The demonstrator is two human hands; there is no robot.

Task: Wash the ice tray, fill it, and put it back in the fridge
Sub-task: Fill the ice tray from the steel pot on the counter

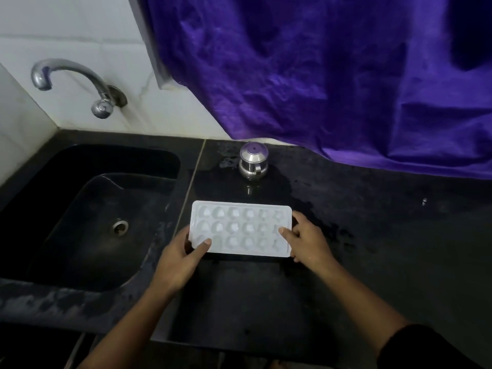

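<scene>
I see a white ice tray (241, 229) at the black worktop (372, 235) just right of the sink (80, 161), left hand (181, 259) pinching its left end, right hand (306, 241) pinching its right end, cups' contents I cannot tell, lidded steel pot (253, 162) behind.

Left hand (179, 262), right hand (309, 242), both curled.

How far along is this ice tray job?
Done: unclear; the counter is wet, but I cannot tell whether the ice tray is washed or filled. In hand: left hand and right hand grip its ends beside the sink. Left: at least putting it away.
</scene>
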